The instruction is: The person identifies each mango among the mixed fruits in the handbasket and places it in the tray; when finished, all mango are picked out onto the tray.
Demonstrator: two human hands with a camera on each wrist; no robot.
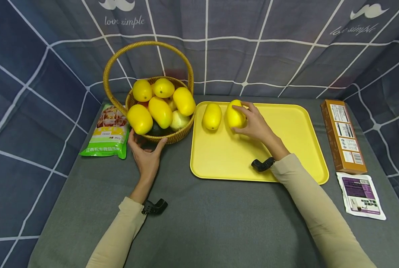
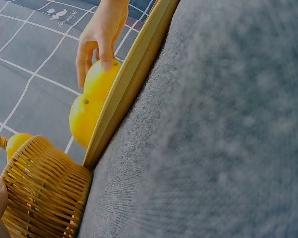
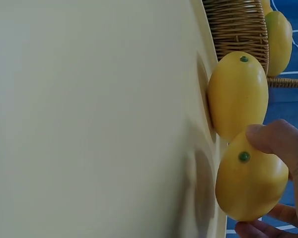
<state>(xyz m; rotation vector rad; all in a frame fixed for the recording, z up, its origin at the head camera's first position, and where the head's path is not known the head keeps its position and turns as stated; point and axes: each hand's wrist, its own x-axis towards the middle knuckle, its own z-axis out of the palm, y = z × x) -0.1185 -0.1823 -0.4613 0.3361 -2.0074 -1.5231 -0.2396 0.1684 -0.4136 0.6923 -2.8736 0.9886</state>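
My right hand holds a yellow mango between thumb and fingers at the yellow tray. In the right wrist view that mango has a green stem spot, and the thumb lies across it. Left of it, a second mango lies on the tray. My left hand grips the near side of a wicker basket, its thumb at the rim. Several mangoes fill the basket, along with a pale green round fruit and something dark, partly hidden.
A green and yellow food bag lies left of the basket. On the far right are a brown box and a white and purple pouch. The basket's tall handle arches up. Checked cloth hangs behind and at both sides.
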